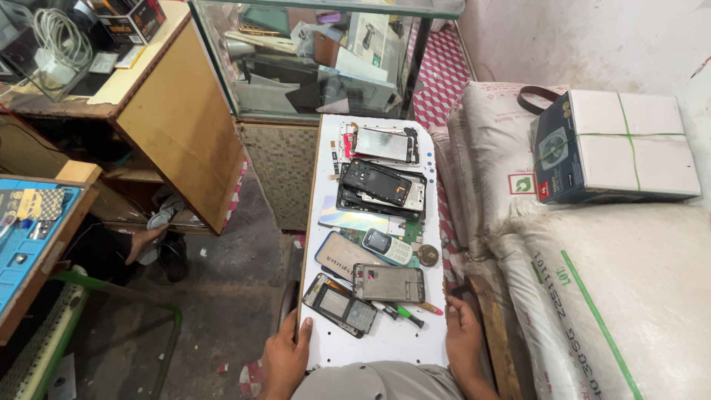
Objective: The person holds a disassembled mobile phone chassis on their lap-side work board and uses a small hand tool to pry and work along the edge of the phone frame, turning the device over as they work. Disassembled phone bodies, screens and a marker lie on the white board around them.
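White laminate made up the long board [385, 344] that both hands gripped at its near end. The left hand [285, 354] held the left edge, its grip closed with the fingers curled up onto the top face; the right hand [463, 337] clasped the right edge the same way, thumb lying along the rim. Both wrists were cut off by the bottom of the frame, and the fingers beneath the board were hidden, so how far they wrapped under could not be told.

At 12 o'clock from the hands lay a grey phone frame [389, 283], with a dark phone frame [339, 304] at 9 o'clock of it, touching. A green-handled screwdriver [400, 312] lay just below the grey one. Further toward 12 o'clock sat a small keypad phone [386, 247], a tan back cover [344, 255], a round coin-like disc [427, 255], a stack of dark phone shells [381, 189] and, at the far end, a silvery phone chassis [381, 144]. The smaller parts among them were too small to make out.

At 3 o'clock, woven sacks [592, 296] were piled, carrying a box tied with green string [615, 144]. At 12 o'clock stood a glass display case [318, 59], its contents blurred by reflections. At 9 o'clock a blue work mat [26, 237] lay on a wooden table [44, 278], cut off by the frame, above a bare concrete floor [229, 296].
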A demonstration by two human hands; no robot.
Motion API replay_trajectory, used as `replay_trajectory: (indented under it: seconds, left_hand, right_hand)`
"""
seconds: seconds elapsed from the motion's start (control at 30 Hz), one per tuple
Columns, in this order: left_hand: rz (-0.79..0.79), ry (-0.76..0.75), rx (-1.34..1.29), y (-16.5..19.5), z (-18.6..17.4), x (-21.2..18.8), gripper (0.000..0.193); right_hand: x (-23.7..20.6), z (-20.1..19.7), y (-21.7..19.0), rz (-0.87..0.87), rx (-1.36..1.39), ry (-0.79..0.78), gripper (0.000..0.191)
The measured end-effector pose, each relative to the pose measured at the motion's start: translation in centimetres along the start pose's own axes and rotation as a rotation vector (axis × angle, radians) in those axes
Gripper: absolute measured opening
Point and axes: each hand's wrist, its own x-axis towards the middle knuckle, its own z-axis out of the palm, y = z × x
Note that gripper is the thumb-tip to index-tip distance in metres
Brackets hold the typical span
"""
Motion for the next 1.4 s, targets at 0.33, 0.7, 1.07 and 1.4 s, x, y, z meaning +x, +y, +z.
replay_trajectory:
  seconds: [0.33, 0.7, 1.07, 1.4]
  left_hand:
    - [0.429, 0.255, 0.012, -0.8, 1.2, 1.2, 0.053]
    - [0.537, 0.263, -0.06, -0.9, 1.9, 2.3, 0.043]
    - [0.554, 0.249, -0.168, -0.7, 1.5, 3.5, 0.042]
    - [0.553, 0.199, -0.041, -0.2, 0.7, 3.9, 0.061]
  right_hand:
    - [0.0, 0.3, -0.5, -0.08, -0.284, 0.045, 0.031]
    - [1.0, 0.5, 0.4, -0.144, -0.359, 0.083, 0.03]
    - [1.6, 1.3, 0.1, -0.151, -0.224, 0.053, 0.029]
    - [1.7, 2.1, -0.9, -0.124, -0.232, 0.053, 0.029]
